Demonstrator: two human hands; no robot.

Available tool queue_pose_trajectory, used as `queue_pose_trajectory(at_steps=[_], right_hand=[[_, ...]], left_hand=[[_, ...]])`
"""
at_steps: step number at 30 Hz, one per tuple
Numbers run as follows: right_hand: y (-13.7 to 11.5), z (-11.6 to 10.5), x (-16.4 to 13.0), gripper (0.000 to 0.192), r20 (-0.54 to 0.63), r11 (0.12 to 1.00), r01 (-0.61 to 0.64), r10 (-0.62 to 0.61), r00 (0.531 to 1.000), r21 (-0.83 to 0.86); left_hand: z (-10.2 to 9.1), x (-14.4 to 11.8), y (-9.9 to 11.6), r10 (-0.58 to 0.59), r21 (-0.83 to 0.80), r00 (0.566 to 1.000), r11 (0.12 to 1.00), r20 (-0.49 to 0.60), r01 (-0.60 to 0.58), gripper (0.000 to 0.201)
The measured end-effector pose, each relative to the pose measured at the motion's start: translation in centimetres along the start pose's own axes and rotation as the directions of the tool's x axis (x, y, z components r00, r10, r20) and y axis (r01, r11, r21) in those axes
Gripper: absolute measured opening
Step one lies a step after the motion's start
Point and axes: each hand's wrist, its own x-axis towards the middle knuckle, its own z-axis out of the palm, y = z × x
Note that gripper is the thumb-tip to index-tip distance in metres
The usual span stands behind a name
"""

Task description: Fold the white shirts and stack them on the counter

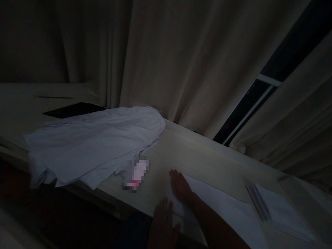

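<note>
Both hands flat on white folded cloth [220,204]

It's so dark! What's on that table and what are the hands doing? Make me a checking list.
Surface: pale table, dimly lit.
Job's things: flat white cloth under both hands.
Clutter: crumpled white garment; small blurred pink-and-white item; dark flat object; folded white piece with a striped edge.
Hands: left hand and right hand lie flat, open, on the cloth.
Cables: nothing seen.
Surroundings: beige curtains; dark window gap.
</note>
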Motion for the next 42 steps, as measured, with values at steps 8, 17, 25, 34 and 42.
queue_pose_trajectory(at_steps=[8, 17, 25, 34, 42], right_hand=[[-1.0, -1.5, 0.6, 0.052, 0.045, 0.998, -0.046, 0.048, 0.998, -0.047], [-5.2, 0.3, -7.7, 0.058, -0.053, 0.991, 0.045, -0.052, 0.997, -0.127], [2.5, -0.4, -21.5, 0.06, -0.124, 0.963, -0.141, 0.115, 0.986, -0.229], [9.2, -2.3, -32.4, 0.056, -0.253, 0.85, -0.482, 0.429, 0.867, -0.211], [9.5, -2.6, -33.1, 0.057, -0.291, 0.841, -0.536, 0.495, 0.819, -0.076]], left_hand=[[-0.2, 0.3, -0.1, -0.001, 0.002, 1.0, 1.0, -0.011, 0.001, 0.068], [-0.9, 1.6, -2.3, 0.104, 0.083, 0.994, 0.991, 0.026, -0.106, 0.066], [-1.7, 3.7, -4.8, 0.083, 0.112, 0.985, 0.989, 0.15, -0.101, 0.083], [-3.7, 4.9, -4.2, 0.186, 0.139, 0.958, 0.966, 0.218, -0.219, 0.062], [-2.3, 5.8, 1.1, 0.299, 0.197, 0.945, 0.926, 0.134, -0.321, 0.061]])
